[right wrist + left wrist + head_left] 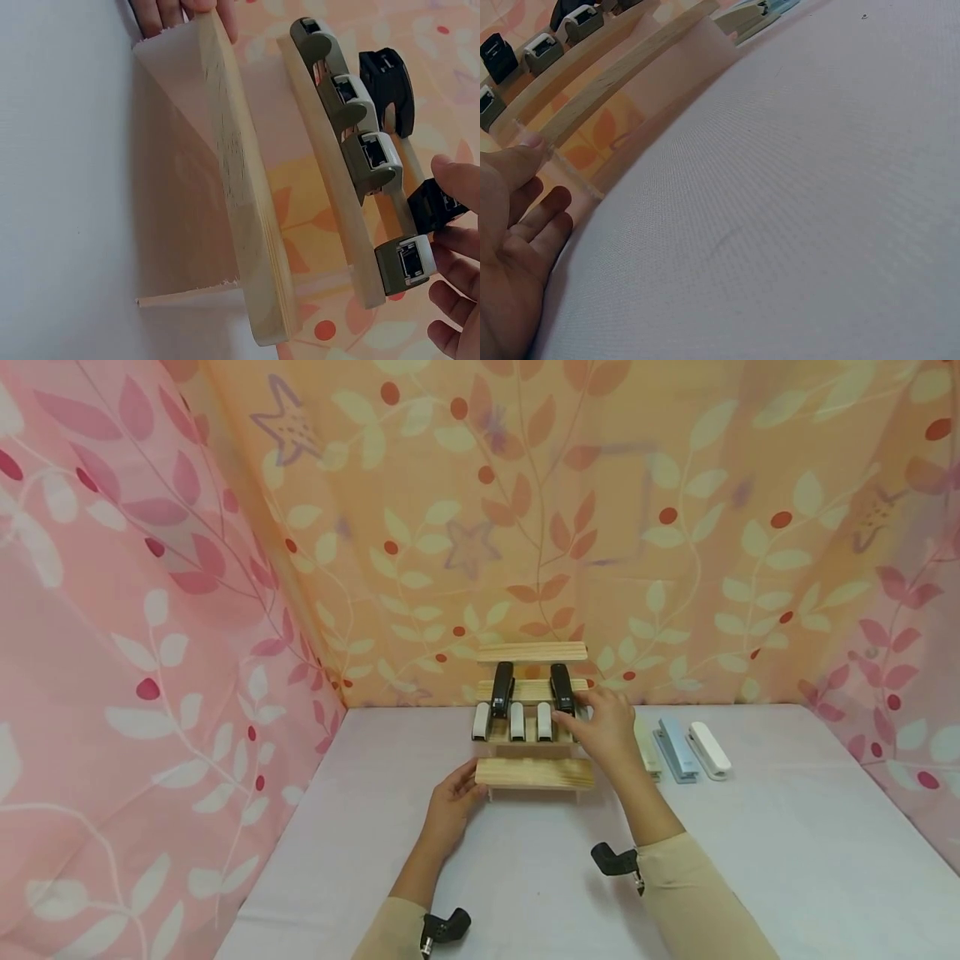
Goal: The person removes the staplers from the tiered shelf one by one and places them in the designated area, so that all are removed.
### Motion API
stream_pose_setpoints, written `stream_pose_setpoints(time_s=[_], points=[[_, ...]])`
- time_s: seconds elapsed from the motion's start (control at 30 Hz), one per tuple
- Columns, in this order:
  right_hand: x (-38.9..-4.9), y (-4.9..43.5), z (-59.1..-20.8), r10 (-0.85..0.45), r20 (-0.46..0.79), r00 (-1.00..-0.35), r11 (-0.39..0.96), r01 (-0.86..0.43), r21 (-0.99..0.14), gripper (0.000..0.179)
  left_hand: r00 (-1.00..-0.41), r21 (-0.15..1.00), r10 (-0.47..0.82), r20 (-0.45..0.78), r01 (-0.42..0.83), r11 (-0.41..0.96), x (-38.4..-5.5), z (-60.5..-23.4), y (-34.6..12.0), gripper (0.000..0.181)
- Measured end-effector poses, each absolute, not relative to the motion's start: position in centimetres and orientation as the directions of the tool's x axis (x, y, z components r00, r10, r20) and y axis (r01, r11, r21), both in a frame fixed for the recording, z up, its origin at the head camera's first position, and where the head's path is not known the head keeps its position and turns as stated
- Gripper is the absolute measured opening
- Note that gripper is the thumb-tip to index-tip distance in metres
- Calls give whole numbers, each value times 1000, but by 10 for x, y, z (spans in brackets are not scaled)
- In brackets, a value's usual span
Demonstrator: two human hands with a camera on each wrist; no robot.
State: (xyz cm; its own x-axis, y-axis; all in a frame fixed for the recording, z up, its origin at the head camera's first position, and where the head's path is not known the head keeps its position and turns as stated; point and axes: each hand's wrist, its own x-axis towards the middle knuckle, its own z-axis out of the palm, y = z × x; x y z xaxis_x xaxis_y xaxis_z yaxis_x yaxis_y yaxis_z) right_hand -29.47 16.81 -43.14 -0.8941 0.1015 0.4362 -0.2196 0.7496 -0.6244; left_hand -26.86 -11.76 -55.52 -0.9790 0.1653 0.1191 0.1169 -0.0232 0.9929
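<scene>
A stepped wooden rack with clear side panels stands on the table. My left hand holds its left end at the front plank, the thumb by the plank and the fingers at the side panel. Several grey-white staplers sit in a row on the second plank. On the plank behind them are two black staplers, one at the left and one at the right. My right hand pinches the right black stapler between thumb and fingers. In the head view this hand hides the rightmost grey-white stapler.
Right of the rack lie a pale green stapler, partly behind the right forearm, a light blue stapler and a white stapler. A patterned orange curtain hangs close behind the rack. The table has a white cloth.
</scene>
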Motion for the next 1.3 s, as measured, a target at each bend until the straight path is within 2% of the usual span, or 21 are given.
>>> stream_pose_setpoints(time_s=[0.3, 0.77, 1.03, 1.3], points=[[-293, 161, -432, 127, 425, -896, 770, -181, -612, 64, -979, 992, 160, 123, 119, -38, -266, -554, -119, 60], [-288, 154, -432, 219, 503, -836, 713, -215, -668, 50, -973, 990, 183, 138, 129, -57, -266, -556, -120, 62], [-289, 155, -425, 264, 563, -783, 709, -238, -664, 39, -972, 989, 182, 146, 141, -43, -268, -555, -119, 61], [-283, 164, -416, 265, 583, -768, 681, -279, -677, 39, -975, 991, 174, 135, 132, -28, -268, -556, -119, 63]])
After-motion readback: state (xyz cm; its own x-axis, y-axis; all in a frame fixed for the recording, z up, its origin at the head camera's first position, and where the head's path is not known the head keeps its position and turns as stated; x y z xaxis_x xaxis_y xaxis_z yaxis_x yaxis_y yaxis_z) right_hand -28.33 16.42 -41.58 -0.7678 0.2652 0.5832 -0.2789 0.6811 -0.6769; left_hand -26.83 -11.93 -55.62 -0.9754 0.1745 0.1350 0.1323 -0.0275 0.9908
